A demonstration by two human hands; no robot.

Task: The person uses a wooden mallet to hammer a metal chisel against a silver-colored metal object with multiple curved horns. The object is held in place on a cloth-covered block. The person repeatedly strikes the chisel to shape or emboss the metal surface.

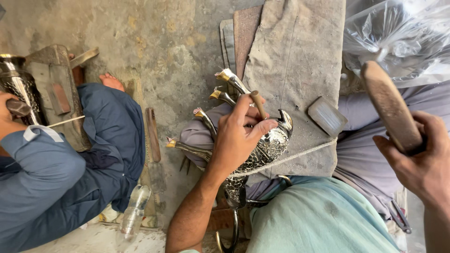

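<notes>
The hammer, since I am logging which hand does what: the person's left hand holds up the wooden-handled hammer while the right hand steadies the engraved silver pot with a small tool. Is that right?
The hands are swapped. In the head view the right hand holds up the wooden-handled hammer, and the left hand steadies the engraved silver pot with a small tool in its fingers.
</notes>
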